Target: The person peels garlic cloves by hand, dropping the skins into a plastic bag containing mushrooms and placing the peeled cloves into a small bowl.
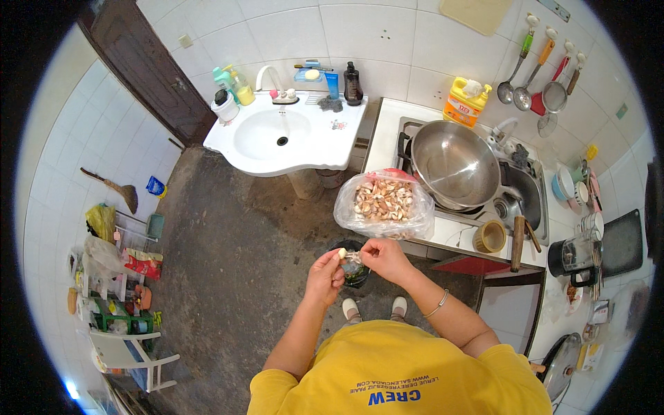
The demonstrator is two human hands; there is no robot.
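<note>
Between the thumb and fingers of my left hand [327,276] is a pale peeled garlic clove [342,253]. My right hand [386,262] pinches a strip of papery garlic skin [355,256] right beside the clove. Both hands are held above a dark bin [357,281], which has some green scraps inside and is partly covered by them. Just beyond my hands, a clear plastic bag [345,207] lies open at the counter's corner, full of unpeeled garlic cloves [386,199].
A large steel wok [456,161] sits on the gas stove beside the bag. A small brown pot [489,236] and a wooden handle [517,244] are near the counter's front edge. The white washbasin [321,140] stands to the left. Shelving [114,290] and a chair [122,355] line the left wall.
</note>
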